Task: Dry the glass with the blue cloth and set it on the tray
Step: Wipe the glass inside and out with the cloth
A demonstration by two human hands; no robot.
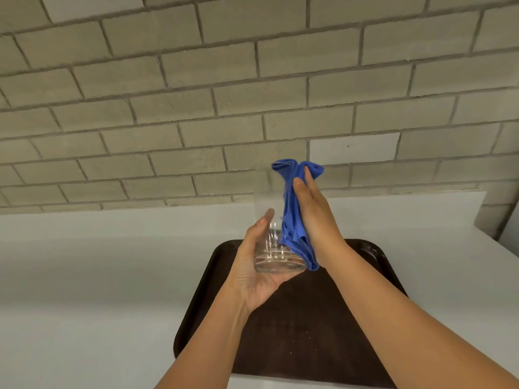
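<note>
The glass (276,255) is clear and shiny, the blue cloth (295,217) soft matt fabric, the brown tray (295,332) finely textured plastic, the white counter (98,290) smooth, the brick wall (196,94) rough and matt.

No lettering, label, brand mark or number can be read anywhere: the clear drinking glass (276,252), the crumpled blue cloth (295,217), the dark brown plastic tray (323,318), the white desk (98,290) and the grey brick wall (224,94) all show plain surfaces.
</note>
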